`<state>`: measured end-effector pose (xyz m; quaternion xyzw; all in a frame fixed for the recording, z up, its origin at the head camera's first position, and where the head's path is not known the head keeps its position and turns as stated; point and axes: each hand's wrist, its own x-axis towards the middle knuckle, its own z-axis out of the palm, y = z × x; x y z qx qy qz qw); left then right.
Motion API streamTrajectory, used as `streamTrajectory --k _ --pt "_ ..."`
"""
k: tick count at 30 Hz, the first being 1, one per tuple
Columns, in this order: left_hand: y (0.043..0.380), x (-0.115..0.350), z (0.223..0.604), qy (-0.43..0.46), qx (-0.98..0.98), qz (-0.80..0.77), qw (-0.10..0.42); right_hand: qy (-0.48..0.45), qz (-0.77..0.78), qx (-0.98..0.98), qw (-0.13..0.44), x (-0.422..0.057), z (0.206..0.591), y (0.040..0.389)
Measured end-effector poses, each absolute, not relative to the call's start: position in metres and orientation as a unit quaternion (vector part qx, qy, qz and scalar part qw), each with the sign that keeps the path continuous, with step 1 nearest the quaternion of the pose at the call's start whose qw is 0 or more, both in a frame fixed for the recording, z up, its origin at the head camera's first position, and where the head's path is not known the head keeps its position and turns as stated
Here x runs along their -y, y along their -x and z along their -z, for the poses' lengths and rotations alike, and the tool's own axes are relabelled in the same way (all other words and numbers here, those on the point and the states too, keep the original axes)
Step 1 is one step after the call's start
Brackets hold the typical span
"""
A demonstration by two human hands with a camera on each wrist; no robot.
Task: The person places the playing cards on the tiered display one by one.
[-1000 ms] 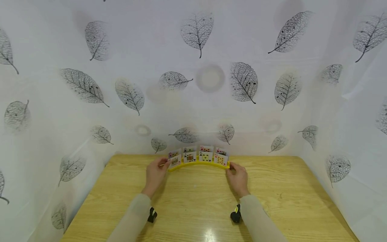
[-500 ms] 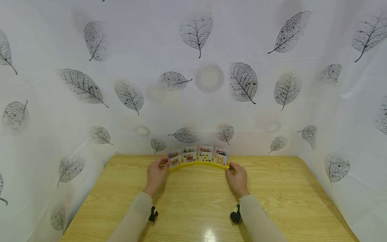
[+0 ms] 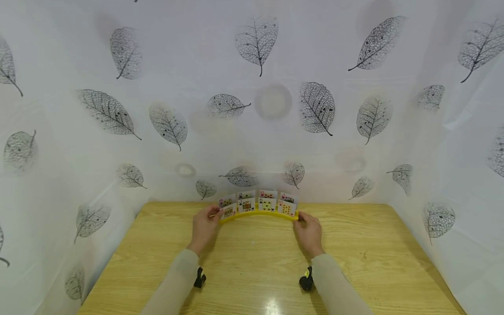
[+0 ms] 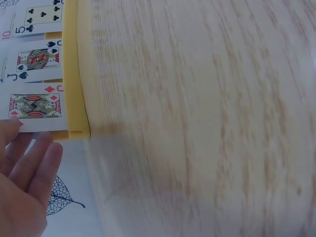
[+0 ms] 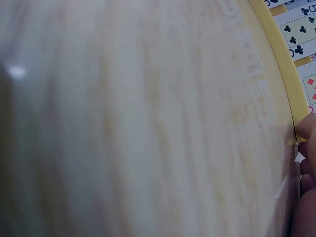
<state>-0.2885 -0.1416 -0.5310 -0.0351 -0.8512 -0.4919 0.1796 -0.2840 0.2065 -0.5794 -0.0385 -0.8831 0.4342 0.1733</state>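
A curved yellow card holder point(image 3: 257, 213) stands near the table's back edge, bearing playing cards upright in two rows. At its left end my left hand point(image 3: 204, 225) pinches a diamond face card point(image 4: 37, 107), the thumb on its front and the other fingers behind or beside it. The thumb covers one corner of that card. My right hand point(image 3: 309, 232) grips the holder's right end, with the thumb point(image 5: 306, 126) against its front; the fingers behind are partly hidden. Between the hands, the front row shows a jack of spades point(image 3: 246, 204), a five of clubs point(image 3: 267, 204) and a ten of diamonds point(image 3: 287, 208).
The wooden table point(image 3: 252, 267) stretches forward of the holder. A white leaf-print cloth point(image 3: 236, 144) hangs close behind the holder and along both sides. Black wrist devices point(image 3: 306, 280) hang beneath the sleeves.
My left wrist has shifted very slightly to the right. Both hands keep their holds, and the card holder stays in place.
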Motion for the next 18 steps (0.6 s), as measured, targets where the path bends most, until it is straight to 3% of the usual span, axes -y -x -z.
streamTrajectory --k 18 --pt "0.2893 0.1419 0.5289 0.019 0.863 0.481 0.152 0.049 -0.442 0.882 0.158 -0.2050 0.5773 0.2826"
